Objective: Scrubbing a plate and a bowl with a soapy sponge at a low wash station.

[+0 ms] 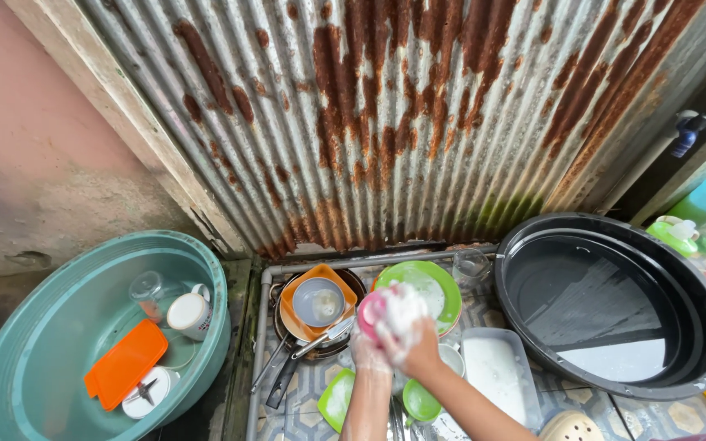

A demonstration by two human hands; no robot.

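Pink cup, all suds, sits in my left hand, grip clamped round it, above the dishes on the tiled floor. My right hand has its grip shut on a foamy sponge against the cup. Green plate just behind, teal basin well left, black tub to the right.

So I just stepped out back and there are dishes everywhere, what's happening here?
A person is washing dishes by hand on the tiled floor. The left hand holds a small pink cup while the right hand scrubs it with a foamy sponge. Dirty plates and a green plate wait ahead, some items sit in the teal basin, and the black tub holds water.
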